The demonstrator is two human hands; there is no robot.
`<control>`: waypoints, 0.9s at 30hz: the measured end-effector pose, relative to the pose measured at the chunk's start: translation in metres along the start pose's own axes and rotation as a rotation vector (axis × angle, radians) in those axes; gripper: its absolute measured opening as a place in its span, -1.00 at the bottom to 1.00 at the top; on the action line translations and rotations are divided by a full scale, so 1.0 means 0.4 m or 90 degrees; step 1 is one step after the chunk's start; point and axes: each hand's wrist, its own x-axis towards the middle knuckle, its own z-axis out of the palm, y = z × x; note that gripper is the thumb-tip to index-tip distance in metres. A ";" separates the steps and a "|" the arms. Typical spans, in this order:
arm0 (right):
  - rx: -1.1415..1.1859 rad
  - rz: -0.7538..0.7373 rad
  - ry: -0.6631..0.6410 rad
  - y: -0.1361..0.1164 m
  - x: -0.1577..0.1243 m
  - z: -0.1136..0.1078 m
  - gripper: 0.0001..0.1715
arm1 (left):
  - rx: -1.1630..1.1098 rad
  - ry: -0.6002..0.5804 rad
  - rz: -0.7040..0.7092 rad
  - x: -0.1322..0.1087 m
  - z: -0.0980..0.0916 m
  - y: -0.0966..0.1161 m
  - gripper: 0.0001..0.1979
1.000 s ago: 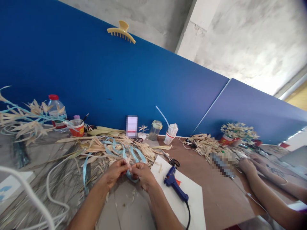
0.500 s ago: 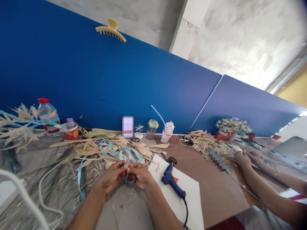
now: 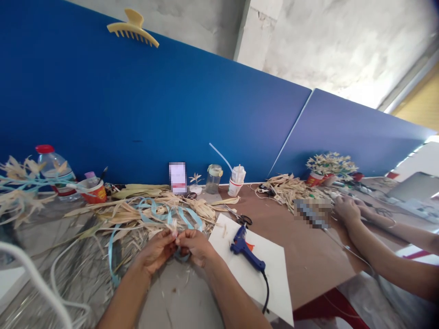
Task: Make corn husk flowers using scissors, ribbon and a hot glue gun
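Above the near table edge, my left hand [image 3: 159, 249] and my right hand [image 3: 194, 246] meet fingertip to fingertip. Pinched in my left fingers is a small pale dried-husk flower [image 3: 174, 226], its tip poking up above them. My right fingers are closed at its base, where light blue ribbon [image 3: 181, 256] shows beneath the hands; exactly what they grip is partly hidden. Behind the hands lie loose blue ribbon [image 3: 190, 220] and a heap of dried husks [image 3: 120, 208]. A blue glue gun [image 3: 247, 251] rests on a white board [image 3: 274, 274] to the right.
Scissors [image 3: 245, 220] lie beyond the glue gun. Along the blue partition [image 3: 154, 114] stand a phone [image 3: 177, 178], a glass jar [image 3: 213, 179], a paper cup [image 3: 235, 186] and a red cup [image 3: 94, 192]. At right, another person's hands [image 3: 348, 209] work near a husk pile [image 3: 286, 189].
The view has shifted slightly, so background things sit further left and higher. My hands stay together around the flower, with only small finger movement.
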 end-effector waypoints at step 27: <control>-0.274 -0.094 0.125 -0.016 -0.013 0.010 -0.84 | -0.025 0.068 0.024 0.003 0.018 -0.005 -0.84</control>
